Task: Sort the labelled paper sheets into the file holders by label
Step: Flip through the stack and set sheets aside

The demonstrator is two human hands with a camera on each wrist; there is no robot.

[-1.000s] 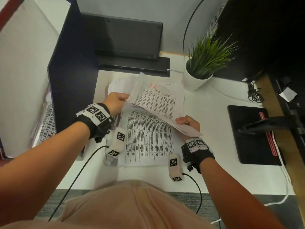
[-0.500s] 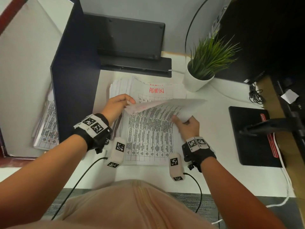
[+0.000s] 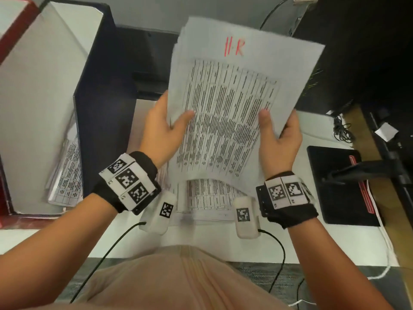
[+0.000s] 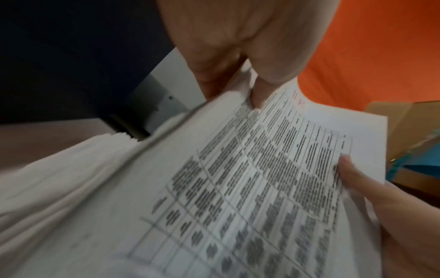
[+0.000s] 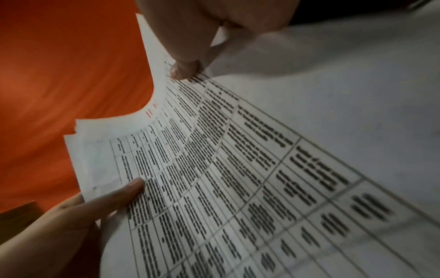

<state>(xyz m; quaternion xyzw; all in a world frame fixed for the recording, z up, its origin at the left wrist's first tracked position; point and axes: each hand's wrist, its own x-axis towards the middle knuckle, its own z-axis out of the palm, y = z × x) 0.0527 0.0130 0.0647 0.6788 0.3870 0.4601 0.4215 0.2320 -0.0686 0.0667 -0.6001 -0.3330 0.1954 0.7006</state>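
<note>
Change: since half a second ago both hands have lifted a bundle of sheets [image 3: 232,104] off the desk stack and raised it toward the head camera; before, the left hand was only peeling one sheet up while the right pressed on the stack.
Held sheets: several printed table pages, top one marked "H.R" in red near its far edge, held tilted up above the desk, between the two hands.
Left hand [image 3: 161,130]: grips the bundle's left edge, thumb on the printed face, fingers behind the paper.
Right hand [image 3: 279,139]: grips the right edge the same way, thumb on the face, fingers underneath.
Wrist views: each shows a thumb pressing the top page; the left wrist view shows the bundle's layered edges fanned slightly.
Remaining stack [image 3: 210,198]: lies flat on the white desk [image 3: 201,242], under the held bundle's near edge, between the wrists.
File holder [image 3: 98,90]: dark, upright, just left of the left hand; printed sheets [image 3: 67,175] already lie in the compartment on its left.
Black pad [image 3: 330,182]: on the desk, right of the right wrist.
</note>
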